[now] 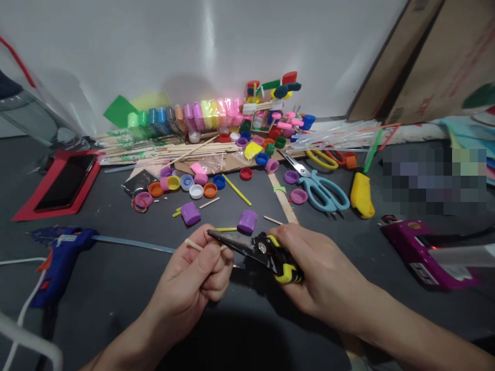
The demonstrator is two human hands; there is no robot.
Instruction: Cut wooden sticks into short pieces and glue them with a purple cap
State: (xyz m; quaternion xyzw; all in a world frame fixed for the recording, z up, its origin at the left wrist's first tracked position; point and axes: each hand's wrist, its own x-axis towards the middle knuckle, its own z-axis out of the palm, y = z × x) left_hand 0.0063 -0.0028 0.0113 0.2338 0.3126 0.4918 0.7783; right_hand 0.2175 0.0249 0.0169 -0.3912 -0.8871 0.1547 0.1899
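Observation:
My left hand (193, 278) is closed around a thin wooden stick (194, 245), whose pale end pokes out between thumb and forefinger. Wrapped in my right hand (317, 268) are black scissors (266, 252) with yellow-trimmed handles. Their dark blades point left and reach over my left fingertips, beside the stick. Whether the blades touch the stick I cannot tell. Just beyond my hands lie two purple caps, one (191, 213) at the left and one (247, 221) nearer the scissors.
A blue glue gun (64, 265) lies at the left, near a phone (67, 181) on red paper. Blue scissors (325, 191), colourful bottle caps and wooden skewers (197, 148) spread across the back. At the right is a purple device (429, 252).

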